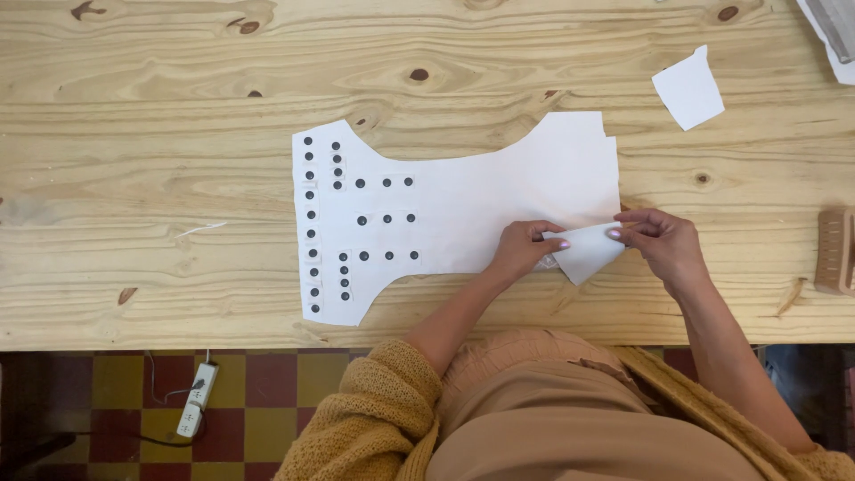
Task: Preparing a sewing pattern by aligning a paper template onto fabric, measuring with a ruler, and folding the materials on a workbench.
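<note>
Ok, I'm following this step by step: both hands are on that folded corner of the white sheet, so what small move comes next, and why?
Probably fold the corner a little further back with the right hand while the left hand pins the white sheet. The corner flap is lifted and only partly turned, and both hands pinch it at the sheet's lower right edge on the wooden table.

Small white paper scrap (688, 88) on table (134, 134); wooden block (835, 252); power strip (198, 398) on checkered floor (267, 392).

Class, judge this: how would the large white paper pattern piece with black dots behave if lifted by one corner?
The large white paper pattern piece would probably flop, since it lies thin and flat on the wooden table. It is likely light. It may crease: the corner between the left hand and right hand already bends.
</note>
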